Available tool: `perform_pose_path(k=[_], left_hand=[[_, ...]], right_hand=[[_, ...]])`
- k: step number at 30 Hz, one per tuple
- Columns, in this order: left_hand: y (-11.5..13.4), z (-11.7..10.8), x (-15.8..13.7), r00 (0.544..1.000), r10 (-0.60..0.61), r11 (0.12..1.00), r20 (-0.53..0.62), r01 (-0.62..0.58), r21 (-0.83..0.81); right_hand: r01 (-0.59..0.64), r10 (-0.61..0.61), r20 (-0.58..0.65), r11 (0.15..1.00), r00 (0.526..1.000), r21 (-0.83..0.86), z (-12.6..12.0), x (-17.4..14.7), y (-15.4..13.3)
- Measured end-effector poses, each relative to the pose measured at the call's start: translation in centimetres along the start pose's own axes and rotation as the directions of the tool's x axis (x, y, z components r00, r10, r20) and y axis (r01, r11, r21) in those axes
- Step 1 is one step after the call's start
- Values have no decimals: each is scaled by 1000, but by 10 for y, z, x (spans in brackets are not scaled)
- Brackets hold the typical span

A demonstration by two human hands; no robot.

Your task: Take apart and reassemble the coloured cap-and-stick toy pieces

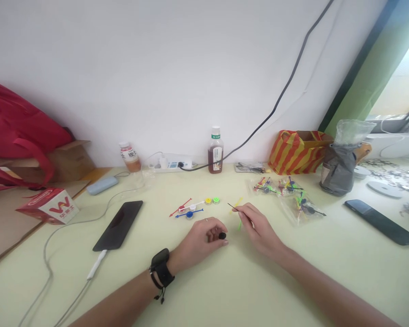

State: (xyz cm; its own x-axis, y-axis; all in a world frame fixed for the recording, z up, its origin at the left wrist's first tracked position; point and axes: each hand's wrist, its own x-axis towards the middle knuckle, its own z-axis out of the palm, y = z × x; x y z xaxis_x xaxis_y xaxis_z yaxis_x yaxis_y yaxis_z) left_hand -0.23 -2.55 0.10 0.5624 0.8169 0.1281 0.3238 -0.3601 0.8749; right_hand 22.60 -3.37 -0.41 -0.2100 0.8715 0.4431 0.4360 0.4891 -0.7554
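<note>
My left hand is closed round a small round black base at its fingertips. A thin black arrow is pinched in my right hand, its tip pointing up and left. Beyond my left hand lie a red arrow spinner, a white one and a blue one, each an arrow on a round base. To their right sit a yellow base and a green base. Partly hidden by my right hand are a yellow arrow and a green arrow.
Clear bags of coloured spinners lie to the right, near a phone. Another phone, charging by cable, and a red-white box are on the left. A dark drink bottle and a striped bag stand along the wall.
</note>
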Motion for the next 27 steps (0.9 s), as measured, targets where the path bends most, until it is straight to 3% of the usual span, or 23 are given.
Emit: perform_pose_path(k=[4,7,13,18,27], left_hand=[[-1,-1,3,999,-37,978,-17,33,-205],[-2,-1,5,999,-36,965,-34,26,-262],[1,-3,5,998,-19,973,-66,3,-232],[8,-2,4,999,29,970,-27,-34,-239],[5,0,2,986,100,982,-133,-119,-148]], right_hand=[[65,-67,81,997,994,33,0,-3,-4],[93,-98,176,995,979,42,-1,-7,-12],[18,-35,254,998,967,68,3,-13,-20],[53,-76,313,995,947,82,9,-13,-13],[3,5,239,999,971,-33,9,-12,-1]])
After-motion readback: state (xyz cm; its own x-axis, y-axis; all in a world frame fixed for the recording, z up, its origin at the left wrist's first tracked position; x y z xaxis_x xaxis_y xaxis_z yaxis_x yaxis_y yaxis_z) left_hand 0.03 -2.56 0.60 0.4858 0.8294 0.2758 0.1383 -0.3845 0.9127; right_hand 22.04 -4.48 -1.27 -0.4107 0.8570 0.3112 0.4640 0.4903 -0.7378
